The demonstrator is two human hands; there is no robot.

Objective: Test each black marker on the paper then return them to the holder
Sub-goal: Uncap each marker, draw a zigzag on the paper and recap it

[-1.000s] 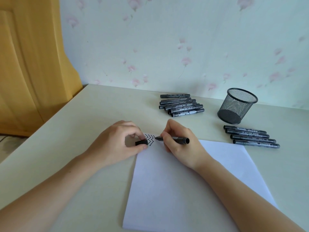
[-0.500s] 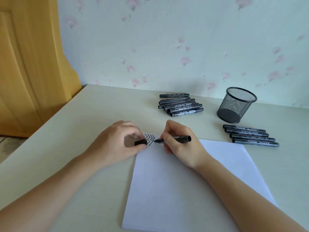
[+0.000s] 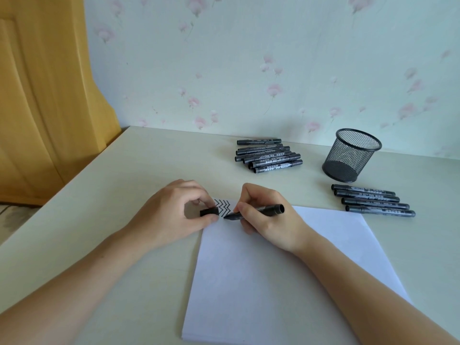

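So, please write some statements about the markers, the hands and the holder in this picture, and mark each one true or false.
1. The right hand holds an uncapped marker with its tip at the paper. True.
2. The left hand is empty. False: it pinches a black cap.
3. The mesh holder has several markers standing in it. False: no marker shows inside it.
4. Black zigzag marks are at the paper's far left corner. True.
5. A row of four markers lies in front of the holder, toward the person. True.
6. The other group of markers lies on the paper. False: it lies on the table, near the wall.
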